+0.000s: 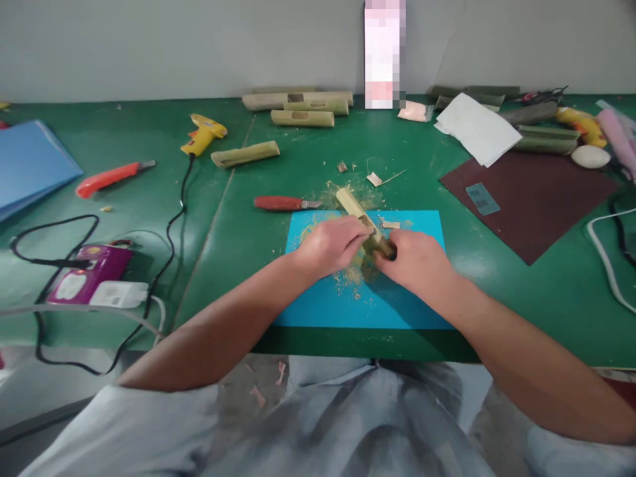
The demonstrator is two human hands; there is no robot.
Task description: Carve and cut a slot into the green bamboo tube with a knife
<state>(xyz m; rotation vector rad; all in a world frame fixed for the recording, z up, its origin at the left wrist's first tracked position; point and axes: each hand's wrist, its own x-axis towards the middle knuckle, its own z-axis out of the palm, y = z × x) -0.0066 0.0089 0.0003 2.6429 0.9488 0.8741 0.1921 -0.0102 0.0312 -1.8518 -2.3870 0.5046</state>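
Note:
A short bamboo tube (354, 207) lies slanted over the far edge of a blue cutting mat (417, 291), its pale end pointing away from me. My left hand (330, 246) is closed on the tube's middle. My right hand (416, 264) is closed round the tube's darker near end; whether it also holds a tool is hidden. Pale shavings and dust (348, 278) are scattered on the mat under both hands.
A red-handled knife (283, 203) lies just left of the mat. Beyond are several bamboo pieces (298, 106), a yellow glue gun (203, 134), an orange box cutter (112, 177), a blue folder (30, 162), a purple power strip (92, 271), a brown sheet (531, 199) and white paper (477, 129).

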